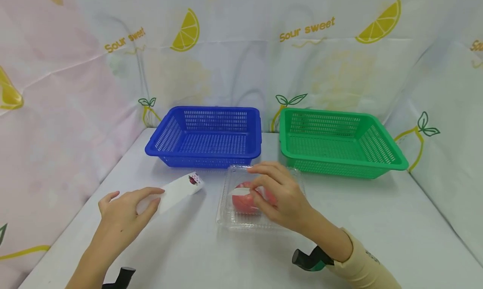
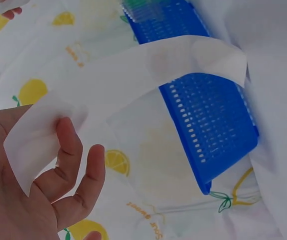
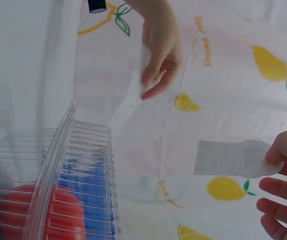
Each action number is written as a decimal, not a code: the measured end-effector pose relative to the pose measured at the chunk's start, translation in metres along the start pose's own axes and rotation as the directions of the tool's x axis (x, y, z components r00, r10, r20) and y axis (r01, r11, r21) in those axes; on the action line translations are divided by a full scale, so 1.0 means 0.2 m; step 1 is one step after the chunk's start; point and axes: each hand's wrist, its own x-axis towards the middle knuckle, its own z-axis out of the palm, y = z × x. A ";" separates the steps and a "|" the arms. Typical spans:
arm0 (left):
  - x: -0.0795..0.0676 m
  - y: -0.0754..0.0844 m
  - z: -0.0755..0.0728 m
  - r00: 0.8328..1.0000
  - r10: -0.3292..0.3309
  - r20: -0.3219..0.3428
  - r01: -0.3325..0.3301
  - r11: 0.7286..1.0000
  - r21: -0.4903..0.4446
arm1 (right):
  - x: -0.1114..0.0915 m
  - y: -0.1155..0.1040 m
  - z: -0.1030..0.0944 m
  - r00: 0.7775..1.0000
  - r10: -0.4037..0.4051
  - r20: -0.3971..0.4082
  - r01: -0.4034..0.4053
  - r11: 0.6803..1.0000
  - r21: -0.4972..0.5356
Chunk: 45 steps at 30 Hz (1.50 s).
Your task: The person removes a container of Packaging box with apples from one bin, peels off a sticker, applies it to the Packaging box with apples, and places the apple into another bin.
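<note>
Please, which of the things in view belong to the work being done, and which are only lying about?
Apparently part of the work:
white strip, pinched by the left hand
small pale piece, pinched by the right hand
clear box with red contents, near the right hand

Apparently just standing by, touched by neither hand:
blue basket
green basket

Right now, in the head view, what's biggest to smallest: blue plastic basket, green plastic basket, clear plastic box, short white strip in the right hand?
1. Blue plastic basket and green plastic basket: too alike to rank.
2. Clear plastic box, partly behind the right hand.
3. Short white strip.
</note>
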 end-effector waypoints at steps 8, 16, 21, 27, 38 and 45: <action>-0.08 -0.04 -0.01 0.998 -0.059 0.016 0.058 0.995 0.077 | -0.01 0.00 0.00 0.999 0.023 0.022 -0.023 1.000 0.002; -0.15 -0.12 0.01 0.990 -0.124 0.067 0.113 0.983 0.147 | -0.01 0.00 0.01 1.000 0.012 0.023 -0.012 1.000 0.008; -0.17 -0.20 0.03 0.962 -0.198 0.187 0.162 0.968 0.193 | -0.01 0.00 0.01 1.000 0.015 0.027 -0.016 1.000 0.006; -0.17 -0.26 0.05 0.927 -0.246 0.282 0.191 0.960 0.207 | -0.02 0.00 0.01 0.999 0.026 0.037 -0.026 1.000 0.000; -0.17 -0.31 0.08 0.926 -0.225 0.304 0.168 0.965 0.204 | -0.02 0.01 0.02 1.000 0.013 0.024 -0.013 1.000 0.001; -0.17 -0.33 0.11 0.942 -0.192 0.276 0.136 0.968 0.210 | -0.02 0.02 0.01 1.000 0.013 0.028 -0.013 1.000 0.003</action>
